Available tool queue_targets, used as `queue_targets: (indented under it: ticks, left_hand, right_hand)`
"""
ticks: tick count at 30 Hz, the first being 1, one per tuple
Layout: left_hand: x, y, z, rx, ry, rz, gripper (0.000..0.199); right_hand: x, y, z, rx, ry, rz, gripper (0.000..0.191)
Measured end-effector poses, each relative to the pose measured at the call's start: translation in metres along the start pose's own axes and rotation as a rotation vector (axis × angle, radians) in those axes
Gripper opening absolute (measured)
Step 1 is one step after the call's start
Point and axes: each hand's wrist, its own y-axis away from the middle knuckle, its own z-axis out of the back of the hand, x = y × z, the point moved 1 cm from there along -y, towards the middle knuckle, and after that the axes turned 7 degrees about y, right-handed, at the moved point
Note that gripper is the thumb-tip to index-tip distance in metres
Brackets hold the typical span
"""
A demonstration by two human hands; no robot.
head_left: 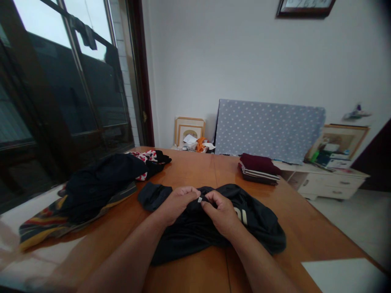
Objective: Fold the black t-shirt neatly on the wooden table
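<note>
A dark garment point(189, 236) with pale lettering lies crumpled on the wooden table in front of me. My left hand point(180, 203) pinches its edge beside a small white label point(199, 200). On the other side of that label, my right hand point(220, 211) grips the same edge between thumb and fingers. Both hands are closed and close together, just above the rest of the cloth. The garment's full shape is hidden by its folds and my forearms.
A heap of unfolded clothes point(104, 187) lies at the table's left. Folded clothes point(259, 167) are stacked at the back right, a dark red one on top. A white sheet point(345, 274) lies at the near right edge. Beyond stand a dotted blue cloth-covered panel point(269, 130) and a white cabinet point(332, 183).
</note>
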Motion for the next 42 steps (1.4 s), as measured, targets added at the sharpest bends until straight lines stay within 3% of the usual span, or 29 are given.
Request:
queue_targets:
  ticks: [20, 34, 42]
  left_hand:
    - [-0.0019, 0.0014, -0.0025, 0.033, 0.005, 0.003, 0.025]
    - [0.0028, -0.0009, -0.0016, 0.042, -0.108, 0.005, 0.029]
    - [0.0049, -0.0022, 0.0004, 0.039, -0.079, 0.012, 0.021]
  right_hand:
    - [-0.0025, 0.0000, 0.0004, -0.015, -0.057, -0.028, 0.025]
    - [-0.0021, -0.0005, 0.0029, -0.001, -0.139, -0.073, 0.021]
    - [-0.0053, -0.0001, 0.0035, -0.006, -0.168, -0.090, 0.018]
